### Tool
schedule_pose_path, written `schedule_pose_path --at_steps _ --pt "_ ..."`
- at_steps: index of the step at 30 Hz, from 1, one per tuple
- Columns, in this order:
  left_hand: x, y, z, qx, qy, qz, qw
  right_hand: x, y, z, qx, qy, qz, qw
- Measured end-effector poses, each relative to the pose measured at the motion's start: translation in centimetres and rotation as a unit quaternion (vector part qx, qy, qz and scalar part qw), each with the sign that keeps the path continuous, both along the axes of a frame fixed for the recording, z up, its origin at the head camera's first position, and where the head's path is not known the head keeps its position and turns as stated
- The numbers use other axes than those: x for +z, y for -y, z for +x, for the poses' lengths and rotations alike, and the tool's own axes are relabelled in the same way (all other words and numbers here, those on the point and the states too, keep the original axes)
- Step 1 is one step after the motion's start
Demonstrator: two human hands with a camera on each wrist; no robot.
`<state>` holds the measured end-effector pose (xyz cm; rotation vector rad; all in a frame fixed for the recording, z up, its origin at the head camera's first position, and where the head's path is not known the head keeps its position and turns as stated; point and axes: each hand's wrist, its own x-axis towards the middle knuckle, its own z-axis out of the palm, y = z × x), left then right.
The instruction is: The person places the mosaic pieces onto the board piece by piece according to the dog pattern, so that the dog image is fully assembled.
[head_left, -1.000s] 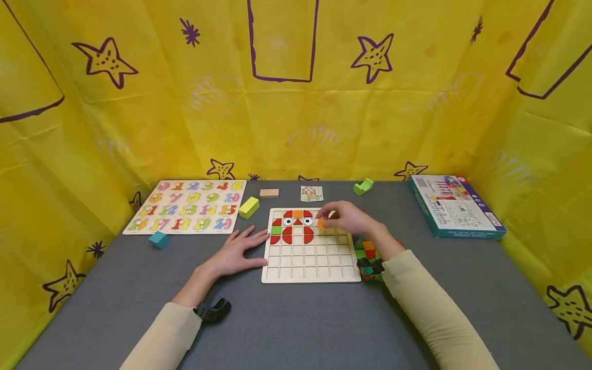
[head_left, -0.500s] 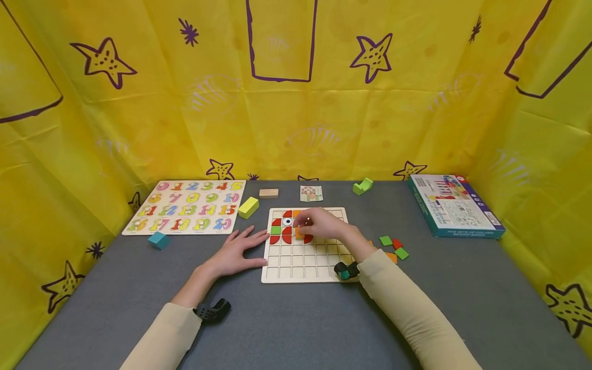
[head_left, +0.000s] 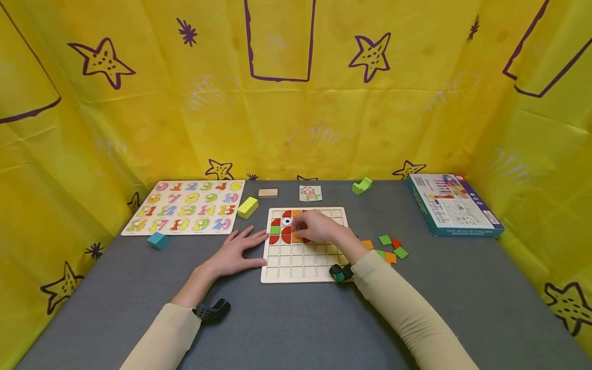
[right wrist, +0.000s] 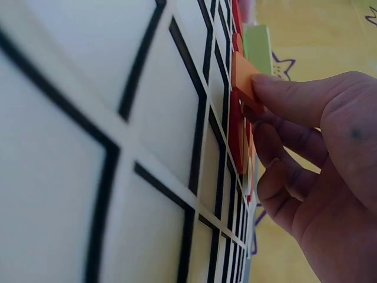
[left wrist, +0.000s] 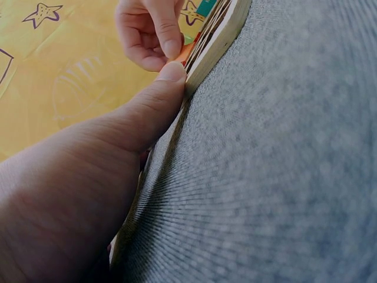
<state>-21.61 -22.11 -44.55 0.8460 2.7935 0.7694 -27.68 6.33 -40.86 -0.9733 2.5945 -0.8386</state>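
A wooden grid board (head_left: 296, 262) lies flat in the middle of the table. Tiles fill part of its upper left: red rounded ones, a green square tile (head_left: 275, 229) and a white eye tile (head_left: 287, 222). Over these my right hand (head_left: 316, 226) pinches an orange square tile (right wrist: 243, 75) between thumb and fingers. In the right wrist view this tile is tilted, its lower edge right at the red tiles. My left hand (head_left: 238, 254) rests with spread, straight fingers at the board's left edge, thumb tip against it. My right hand hides some placed tiles.
Loose green, red and orange tiles (head_left: 401, 253) lie right of the board, partly behind the right forearm. A picture card (head_left: 310, 193), yellow block (head_left: 247, 208), wooden block (head_left: 268, 193) and green curved block (head_left: 362, 186) sit farther back. A number board (head_left: 185, 183), blue block (head_left: 158, 240) and box (head_left: 462, 205) flank them.
My right hand has carried the orange tile leftward from the board's right part to the column between the red tiles, then slightly lower. The loose tiles came into view. My left hand stayed put.
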Motion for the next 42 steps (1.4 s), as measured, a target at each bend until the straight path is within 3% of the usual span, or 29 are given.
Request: schedule_pose_path --at_steps 7,18,29,42 --pt "-0.1 0.1 0.0 0.002 -0.001 -0.003 1.0000 -0.1 0.2 0.1 0.025 -0.017 0.018 0.9994" --pt "0.3 -0.3 0.3 0.002 -0.004 -0.004 1.0000 0.6 -1.4 0.5 -0.008 0.019 -0.013 0.9997" --pt "0.3 -0.2 0.3 0.003 -0.007 -0.001 1.0000 1.9 -6.9 1.7 -0.037 0.013 -0.022 0.9990" --pt "0.2 -0.2 0.2 0.002 -0.009 0.000 1.0000 2.2 -14.7 3.4 -0.115 0.043 -0.001 0.9925"
